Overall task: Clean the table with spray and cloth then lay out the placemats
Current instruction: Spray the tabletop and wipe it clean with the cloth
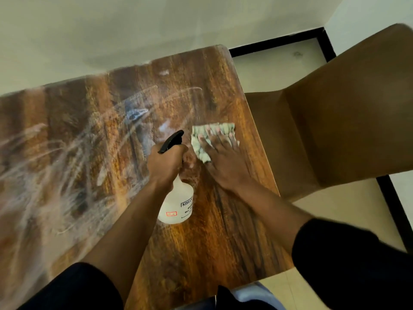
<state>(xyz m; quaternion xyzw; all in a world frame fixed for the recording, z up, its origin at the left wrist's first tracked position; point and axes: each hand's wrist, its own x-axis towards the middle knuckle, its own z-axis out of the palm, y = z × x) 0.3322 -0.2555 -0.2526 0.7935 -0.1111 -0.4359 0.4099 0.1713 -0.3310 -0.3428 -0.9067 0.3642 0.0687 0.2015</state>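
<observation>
The left hand (166, 163) grips the neck of the white spray bottle (176, 203), its black nozzle pointing away over the wooden tabletop (223, 242); just beside it, the right hand (221, 157) presses flat, fingers spread, on a pale green cloth (202, 139) near the tabletop's right edge; wet streaks cover the left side; a brown chair (335, 130) stands alongside.

Indoor light, moderate and warm. Broad pale glare over the left half and upper edge of the wooden table (214, 231), washing out grain. Motion blur at left and lower corners. Wide-angle bowing at the frame edges. Centre fairly sharp; shadows soft, faint.
</observation>
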